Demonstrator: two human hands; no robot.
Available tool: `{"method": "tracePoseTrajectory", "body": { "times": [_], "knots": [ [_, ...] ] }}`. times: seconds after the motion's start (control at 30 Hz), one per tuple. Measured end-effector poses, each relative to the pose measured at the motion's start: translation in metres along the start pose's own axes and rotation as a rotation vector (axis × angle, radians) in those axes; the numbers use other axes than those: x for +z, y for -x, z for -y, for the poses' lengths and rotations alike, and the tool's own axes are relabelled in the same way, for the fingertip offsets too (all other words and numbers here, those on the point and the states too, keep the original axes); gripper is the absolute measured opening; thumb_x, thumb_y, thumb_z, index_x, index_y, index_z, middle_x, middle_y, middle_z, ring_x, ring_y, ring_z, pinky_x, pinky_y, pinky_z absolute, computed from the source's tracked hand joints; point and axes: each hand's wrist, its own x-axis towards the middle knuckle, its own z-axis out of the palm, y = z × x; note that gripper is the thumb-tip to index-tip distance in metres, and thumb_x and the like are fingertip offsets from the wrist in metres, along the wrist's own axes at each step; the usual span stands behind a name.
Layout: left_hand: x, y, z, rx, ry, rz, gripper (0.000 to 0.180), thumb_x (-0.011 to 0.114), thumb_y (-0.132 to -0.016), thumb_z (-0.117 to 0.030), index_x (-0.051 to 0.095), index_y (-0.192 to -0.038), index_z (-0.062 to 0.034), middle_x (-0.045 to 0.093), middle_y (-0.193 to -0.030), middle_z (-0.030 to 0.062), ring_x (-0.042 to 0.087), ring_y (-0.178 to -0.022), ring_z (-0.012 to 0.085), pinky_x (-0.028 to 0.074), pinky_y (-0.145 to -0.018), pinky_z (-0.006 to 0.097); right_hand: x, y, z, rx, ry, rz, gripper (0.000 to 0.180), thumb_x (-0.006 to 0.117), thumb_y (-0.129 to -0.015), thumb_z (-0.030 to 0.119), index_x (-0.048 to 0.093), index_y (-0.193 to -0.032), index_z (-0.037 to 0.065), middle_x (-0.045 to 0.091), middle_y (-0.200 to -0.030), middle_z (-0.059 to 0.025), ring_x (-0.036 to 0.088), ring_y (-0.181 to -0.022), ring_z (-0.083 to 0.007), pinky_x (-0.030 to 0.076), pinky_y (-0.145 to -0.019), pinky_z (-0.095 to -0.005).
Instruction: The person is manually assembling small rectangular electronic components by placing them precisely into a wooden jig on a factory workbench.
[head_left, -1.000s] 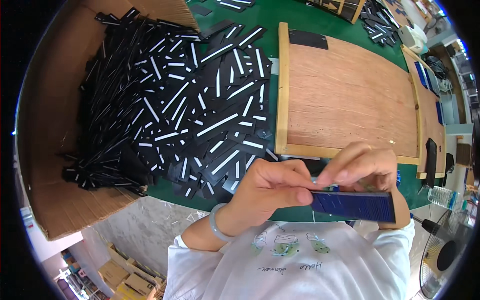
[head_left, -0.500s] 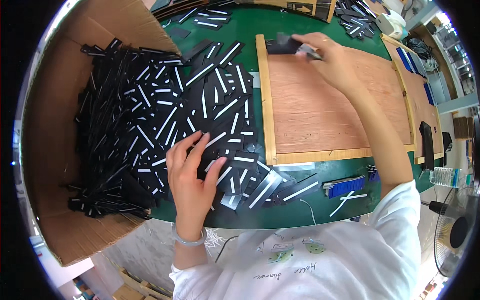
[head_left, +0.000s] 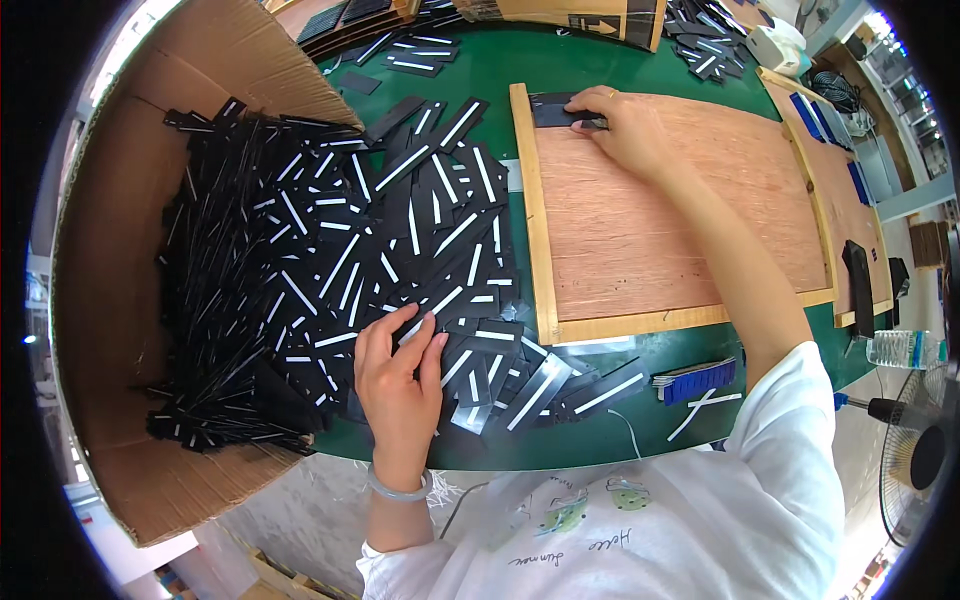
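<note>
Bright, even daylight throughout, strongest from upper left beyond the left hand (head_left: 398, 378), washing out the cardboard box (head_left: 120, 230) rim there. Soft, short shadows under both hands, faint beneath the right hand (head_left: 625, 125) on the wooden tray (head_left: 680, 220). Mild sheen on the black strips (head_left: 330, 270) by the left fingers. Sharp at centre; heavily bent and softened toward the black circular rim.

Beside the rough, matt plywood tray (head_left: 680, 230) lay glossy black strips (head_left: 330, 270) — brown cardboard box (head_left: 110, 250), matt, behind them.
</note>
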Motion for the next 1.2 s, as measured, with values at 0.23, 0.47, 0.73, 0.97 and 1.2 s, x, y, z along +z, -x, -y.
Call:
{"method": "tracePoseTrajectory", "body": {
  "times": [0.23, 0.47, 0.73, 0.97, 1.2],
  "knots": [
    [0.001, -0.001, 0.0, 0.032, -0.025, -0.024, 0.015, 0.069, -0.076, -0.006, 0.07, -0.09, -0.0008, 0.061, -0.096, 0.009, 0.056, -0.085, 0.0257, 0.046, -0.072, 0.033, 0.001, -0.003, -0.003, -0.021, 0.033, 0.016, 0.023, 0.066, -0.077, 0.013, 0.066, -0.099, 0.014, 0.063, -0.106, -0.0013, 0.061, -0.094, -0.0244, 0.049, -0.075, -0.0358],
    [-0.002, 0.0, 0.001, -0.002, 0.026, -0.029, 0.021, 0.071, -0.074, -0.005, 0.068, -0.094, -0.0029, 0.061, -0.094, 0.0087, 0.056, -0.085, 0.0259, 0.046, -0.073, 0.034, 0.0, -0.006, 0.002, -0.029, 0.048, 0.021, 0.023, 0.066, -0.076, 0.012, 0.066, -0.099, 0.013, 0.063, -0.107, -0.002, 0.061, -0.094, -0.0248, 0.049, -0.075, -0.0355],
    [0.001, -0.004, -0.002, -0.057, 0.145, -0.038, 0.029, 0.076, -0.066, -0.004, 0.065, -0.092, -0.0033, 0.062, -0.09, 0.0098, 0.058, -0.083, 0.0253, 0.046, -0.075, 0.033, -0.015, 0.006, -0.007, -0.171, -0.003, -0.072, 0.025, 0.068, -0.075, 0.01, 0.066, -0.099, 0.011, 0.063, -0.104, -0.0054, 0.061, -0.093, -0.0254, 0.05, -0.076, -0.0349],
    [-0.013, 0.022, 0.008, -0.115, 0.738, -0.132, 0.017, 0.055, -0.083, 0.006, 0.059, -0.099, 0.0028, 0.06, -0.101, 0.012, 0.061, -0.085, 0.0183, 0.05, -0.071, 0.026, -0.144, 0.107, 0.064, -0.124, -0.348, 0.257, 0.025, 0.075, -0.069, 0.009, 0.067, -0.092, 0.006, 0.066, -0.092, -0.0066, 0.062, -0.082, -0.0236, 0.048, -0.07, -0.0314],
    [0.02, 0.033, -0.016, -0.178, 1.148, -0.098, 0.016, 0.054, -0.086, -0.009, 0.058, -0.093, 0.0051, 0.056, -0.093, 0.0163, 0.056, -0.075, 0.0176, 0.044, -0.065, 0.025, -0.179, 0.216, 0.078, 0.072, -0.062, 0.558, 0.05, 0.078, -0.065, 0.027, 0.058, -0.108, 0.009, 0.063, -0.098, -0.0041, 0.063, -0.068, -0.0236, 0.047, -0.055, -0.0331]
  ]
}}
